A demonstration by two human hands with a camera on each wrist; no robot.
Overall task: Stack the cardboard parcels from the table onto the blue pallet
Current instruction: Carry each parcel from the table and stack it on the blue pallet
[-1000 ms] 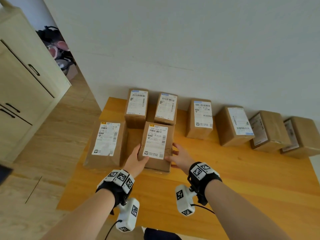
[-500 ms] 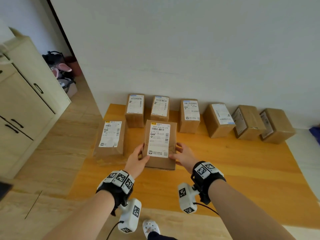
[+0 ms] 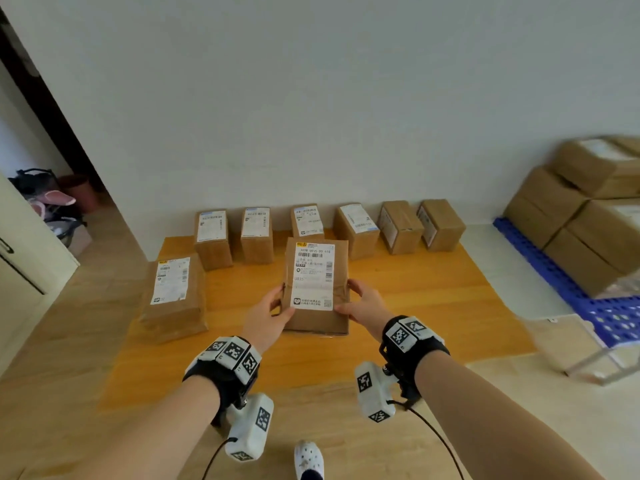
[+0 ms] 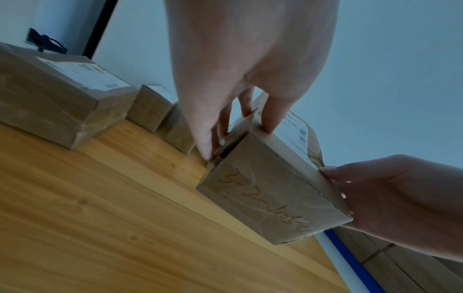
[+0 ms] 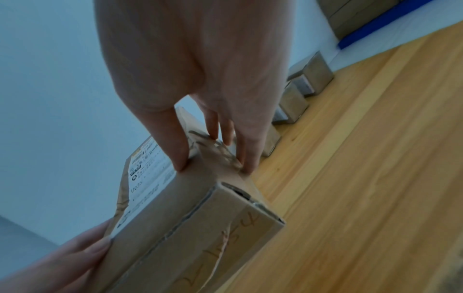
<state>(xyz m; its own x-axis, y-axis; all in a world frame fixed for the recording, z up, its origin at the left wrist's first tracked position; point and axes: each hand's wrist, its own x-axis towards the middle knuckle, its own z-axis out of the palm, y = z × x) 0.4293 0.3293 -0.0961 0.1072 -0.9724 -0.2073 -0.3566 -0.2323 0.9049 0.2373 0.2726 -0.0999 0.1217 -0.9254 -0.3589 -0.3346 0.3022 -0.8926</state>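
Note:
A cardboard parcel (image 3: 316, 285) with a white shipping label is lifted above the wooden table (image 3: 433, 306), held between both hands. My left hand (image 3: 268, 315) grips its left side, thumb on top and fingers on the side, as the left wrist view shows on the parcel (image 4: 270, 198). My right hand (image 3: 363, 306) grips the right side the same way, seen in the right wrist view on the parcel (image 5: 188, 218). The blue pallet (image 3: 609, 317) lies on the floor at the right with several stacked parcels (image 3: 588, 216) on it.
A row of several parcels (image 3: 308, 223) stands along the table's back edge by the wall. A larger parcel (image 3: 173, 292) lies at the table's left. A cream cabinet (image 3: 20, 271) is at far left. A metal frame (image 3: 602, 362) stands by the pallet.
The parcel has come up off the table and toward me, held by both hands. The view has pulled back and turned right, bringing the pallet into sight.

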